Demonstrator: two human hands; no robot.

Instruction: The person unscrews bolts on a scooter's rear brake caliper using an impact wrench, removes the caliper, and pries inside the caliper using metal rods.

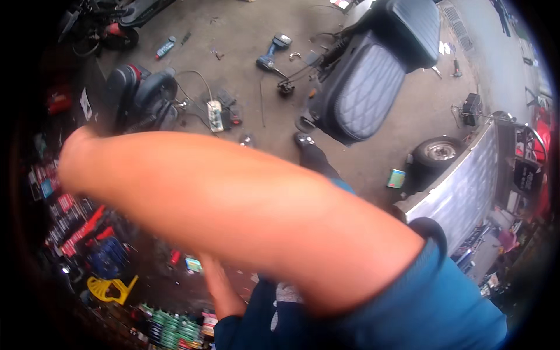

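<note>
My bare right forearm [233, 198], in a teal sleeve, stretches across the picture from lower right to far left. At its far end my right hand [79, 154] is smeared and foreshortened, and its fingers do not show. It is nearest to a crowded spread of boxes and parts, with a black scooter-like part [143, 96] just beyond. Below that arm, my left forearm [227, 294] points up and away from a dark blue sleeve. My left hand is hidden behind the right forearm. Whether either hand holds anything cannot be seen.
A black quilted scooter seat [370, 81] stands ahead. A blue cordless impact wrench [271, 55], a white power strip [215, 115] and a spray can [165, 48] lie on the floor. At right are a wheel [438, 151] and a metal-topped bench [466, 198]; a yellow plastic piece [111, 289] lies lower left.
</note>
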